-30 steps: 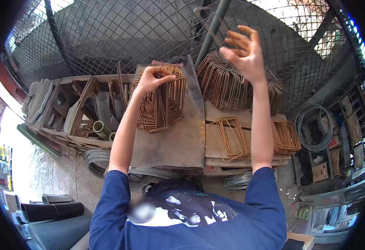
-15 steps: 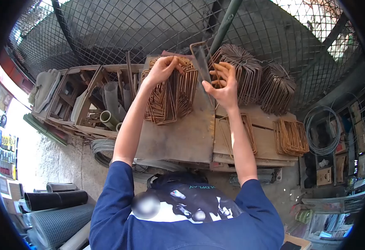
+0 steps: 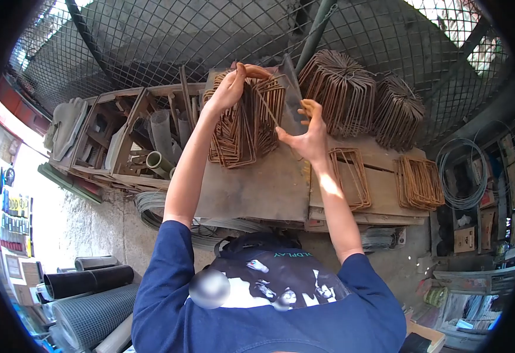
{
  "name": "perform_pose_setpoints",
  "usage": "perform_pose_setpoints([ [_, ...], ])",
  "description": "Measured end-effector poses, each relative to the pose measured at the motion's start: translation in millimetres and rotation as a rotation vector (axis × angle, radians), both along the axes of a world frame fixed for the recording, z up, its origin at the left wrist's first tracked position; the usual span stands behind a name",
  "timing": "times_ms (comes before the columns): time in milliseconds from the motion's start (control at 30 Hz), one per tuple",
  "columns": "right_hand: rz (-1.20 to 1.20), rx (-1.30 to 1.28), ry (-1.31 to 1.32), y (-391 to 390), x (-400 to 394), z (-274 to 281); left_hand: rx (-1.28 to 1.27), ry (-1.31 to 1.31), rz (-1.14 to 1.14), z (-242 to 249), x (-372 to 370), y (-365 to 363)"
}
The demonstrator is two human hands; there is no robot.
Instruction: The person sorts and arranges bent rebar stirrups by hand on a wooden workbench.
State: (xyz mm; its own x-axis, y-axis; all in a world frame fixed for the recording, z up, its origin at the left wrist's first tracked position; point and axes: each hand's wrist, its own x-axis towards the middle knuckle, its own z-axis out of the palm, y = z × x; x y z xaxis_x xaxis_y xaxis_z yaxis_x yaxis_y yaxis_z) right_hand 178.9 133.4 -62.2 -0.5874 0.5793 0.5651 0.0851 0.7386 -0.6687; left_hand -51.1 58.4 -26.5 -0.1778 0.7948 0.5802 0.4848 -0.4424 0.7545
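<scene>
My right hand (image 3: 311, 134) has its thumb and curved fingers at the lower end of a rusty bent-wire stirrup (image 3: 266, 106), a rectangular loop that leans left toward the pile. Farther left, my left hand (image 3: 231, 89) is over the top of a big pile of rusty stirrups (image 3: 231, 138), fingers stretched to the right and thumb raised, partly hiding the pile's upper edge. A thin dark sheet-like strip (image 3: 291, 82) stands behind the held loop, between the pile and my right fingers.
Two more stirrup bundles (image 3: 343, 94) (image 3: 400, 115) lean near the mesh fence (image 3: 210, 35). Smaller stirrup stacks (image 3: 351, 179) (image 3: 420, 183) lie on the wooden table (image 3: 251, 197). Wooden crates (image 3: 107, 135) stand left, a wire coil (image 3: 458, 173) right, mesh rolls (image 3: 96, 315) on the floor.
The stirrup in my right hand has tipped down and left, toward the pile. My left hand's fingers have stretched out to the right. The view has shifted slightly.
</scene>
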Motion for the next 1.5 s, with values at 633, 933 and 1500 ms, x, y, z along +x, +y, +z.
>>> perform_pose_setpoints([
  [633,0.022,0.108,0.327,-10,-69,48,-0.323,-0.109,0.197,-12,-14,3],
  [933,0.166,0.096,0.112,-3,-86,93,-0.322,0.082,0.117,-25,-34,-1],
  [1500,0.404,-0.139,0.260,-2,-67,93,-0.021,-0.690,0.232,58,29,-31],
])
